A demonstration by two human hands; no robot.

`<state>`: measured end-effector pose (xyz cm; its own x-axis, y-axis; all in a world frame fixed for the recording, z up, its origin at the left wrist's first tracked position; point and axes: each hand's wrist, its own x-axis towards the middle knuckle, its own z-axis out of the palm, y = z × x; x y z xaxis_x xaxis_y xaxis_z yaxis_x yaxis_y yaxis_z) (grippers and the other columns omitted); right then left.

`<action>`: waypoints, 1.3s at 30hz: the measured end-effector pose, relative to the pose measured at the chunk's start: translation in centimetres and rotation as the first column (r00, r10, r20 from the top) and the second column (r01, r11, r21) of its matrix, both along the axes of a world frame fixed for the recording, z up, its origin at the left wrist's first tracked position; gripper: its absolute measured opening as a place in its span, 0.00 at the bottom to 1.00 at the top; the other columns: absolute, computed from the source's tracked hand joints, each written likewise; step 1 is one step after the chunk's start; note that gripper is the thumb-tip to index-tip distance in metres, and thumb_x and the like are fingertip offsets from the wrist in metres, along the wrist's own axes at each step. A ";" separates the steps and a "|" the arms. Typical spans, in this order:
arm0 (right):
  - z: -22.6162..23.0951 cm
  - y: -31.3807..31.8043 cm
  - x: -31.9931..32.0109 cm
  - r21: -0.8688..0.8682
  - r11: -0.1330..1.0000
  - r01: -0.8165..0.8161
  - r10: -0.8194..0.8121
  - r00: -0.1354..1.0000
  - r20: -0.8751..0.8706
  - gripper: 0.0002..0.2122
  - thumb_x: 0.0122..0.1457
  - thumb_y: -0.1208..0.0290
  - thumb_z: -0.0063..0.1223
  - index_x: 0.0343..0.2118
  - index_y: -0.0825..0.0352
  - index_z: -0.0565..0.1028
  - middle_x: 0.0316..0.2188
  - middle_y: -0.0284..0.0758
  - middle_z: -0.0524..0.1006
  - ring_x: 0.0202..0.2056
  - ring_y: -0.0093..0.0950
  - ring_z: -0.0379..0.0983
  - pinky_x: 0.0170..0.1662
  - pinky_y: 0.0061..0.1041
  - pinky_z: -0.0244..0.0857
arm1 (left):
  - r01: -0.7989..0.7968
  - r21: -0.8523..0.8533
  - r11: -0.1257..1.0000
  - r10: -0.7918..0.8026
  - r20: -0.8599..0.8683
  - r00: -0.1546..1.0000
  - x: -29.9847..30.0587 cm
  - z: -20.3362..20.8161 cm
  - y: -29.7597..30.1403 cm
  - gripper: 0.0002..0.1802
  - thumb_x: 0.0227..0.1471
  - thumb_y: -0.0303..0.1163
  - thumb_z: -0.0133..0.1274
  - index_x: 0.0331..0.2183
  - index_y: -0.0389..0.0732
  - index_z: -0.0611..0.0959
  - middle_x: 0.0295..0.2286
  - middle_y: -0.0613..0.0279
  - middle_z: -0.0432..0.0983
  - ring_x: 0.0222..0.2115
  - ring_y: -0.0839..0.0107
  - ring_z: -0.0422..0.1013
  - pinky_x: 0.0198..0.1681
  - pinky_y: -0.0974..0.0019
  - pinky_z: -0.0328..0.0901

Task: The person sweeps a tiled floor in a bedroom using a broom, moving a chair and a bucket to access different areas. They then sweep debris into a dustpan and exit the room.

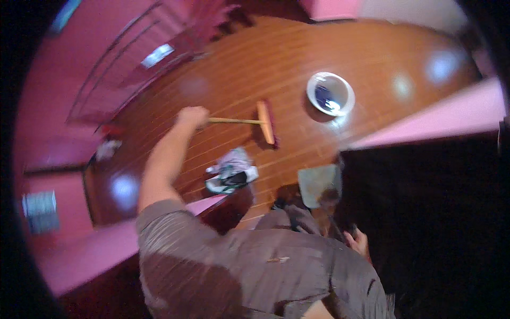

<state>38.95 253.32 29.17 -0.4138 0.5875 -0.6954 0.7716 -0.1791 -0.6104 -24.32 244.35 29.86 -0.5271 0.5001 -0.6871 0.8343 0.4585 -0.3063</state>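
My left hand (192, 117), its arm stretched out to the left, is closed round the pale stick of a push broom (234, 120). The broom's orange head with dark reddish bristles (265, 123) is over the brown floor. Low on the right, the fingers of my right hand (361, 243) are curled round a dark handle. That handle runs up to a greyish dustpan (316, 183), near my feet. Dark debris seems to lie at the pan's near edge, too blurred to name.
A white bucket (345, 101) with something dark and shiny inside stands beyond the broom. Crumpled cloths and white items (232, 171) lie left of the dustpan. A large dark surface (414, 212) borders me on the right; pink furniture (117, 80) lines the left.
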 end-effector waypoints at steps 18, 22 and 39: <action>1.6 9.2 -10.7 0.135 0.979 -0.154 0.148 0.988 0.055 0.08 0.51 0.69 0.51 0.26 0.70 0.70 0.16 0.31 0.70 0.19 0.21 0.63 0.25 0.22 0.57 | -0.220 0.043 0.974 0.215 0.098 0.972 -2.0 -4.6 -4.4 0.20 0.39 0.42 0.56 0.37 0.44 0.79 0.37 0.59 0.74 0.39 0.61 0.70 0.35 0.52 0.67; 1.5 11.1 -12.5 0.114 0.949 -0.294 0.265 0.940 0.214 0.08 0.52 0.68 0.49 0.26 0.69 0.70 0.14 0.31 0.70 0.16 0.20 0.65 0.22 0.21 0.59 | -0.121 0.063 0.991 0.121 0.013 0.993 -9.6 -3.7 -4.7 0.18 0.41 0.40 0.55 0.37 0.44 0.79 0.36 0.60 0.74 0.39 0.60 0.71 0.37 0.55 0.68; 6.3 18.0 -29.7 0.116 0.959 -0.259 0.235 0.954 0.185 0.09 0.54 0.68 0.47 0.22 0.68 0.66 0.12 0.30 0.68 0.15 0.20 0.65 0.20 0.20 0.58 | -0.367 0.231 0.901 0.317 0.224 0.922 -12.8 -9.8 -0.7 0.18 0.40 0.39 0.53 0.34 0.38 0.79 0.34 0.53 0.74 0.35 0.59 0.72 0.37 0.57 0.68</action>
<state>9.21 271.28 35.47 -0.4424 0.5762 -0.6872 0.8742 0.1062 -0.4737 -37.10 243.68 20.03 -0.5808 0.4859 -0.6531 0.6400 0.7683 0.0025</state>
